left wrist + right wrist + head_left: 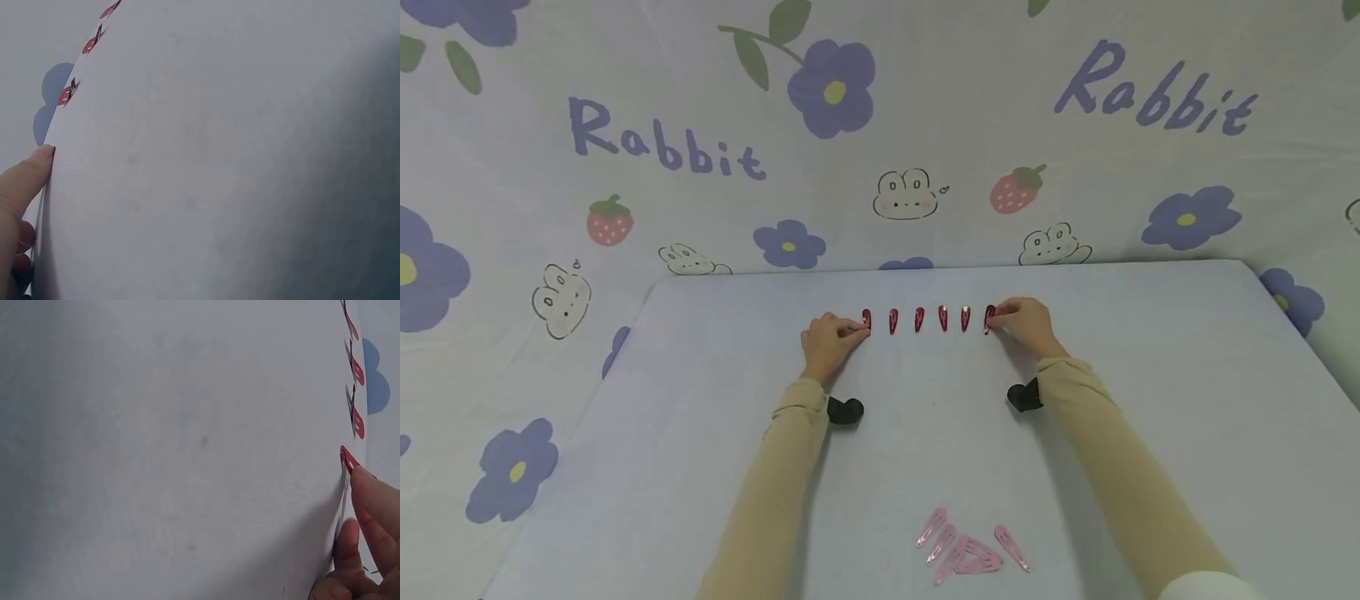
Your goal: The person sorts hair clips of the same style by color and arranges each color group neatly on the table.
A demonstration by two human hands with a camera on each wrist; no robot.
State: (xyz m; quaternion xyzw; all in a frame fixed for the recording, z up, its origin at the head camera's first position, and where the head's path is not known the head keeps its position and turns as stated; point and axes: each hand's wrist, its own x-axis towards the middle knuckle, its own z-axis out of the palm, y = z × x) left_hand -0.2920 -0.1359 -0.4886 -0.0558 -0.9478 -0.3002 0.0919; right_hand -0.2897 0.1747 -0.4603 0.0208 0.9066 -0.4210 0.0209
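Note:
Several dark red snap hair clips stand in a side-to-side row near the far edge of the white table. At the row's left end my left hand pinches the leftmost red hair clip by its near end. Most of that clip is hidden behind the fingertip in the left wrist view. My right hand holds the rightmost red hair clip between thumb and finger. The right wrist view shows that clip's pointed end sticking out past the thumb.
Several pink snap hair clips lie in a loose group at the table's near side, some overlapping. A patterned cloth hangs behind the white tabletop. Dark wrist cameras stick out inward from both sleeves.

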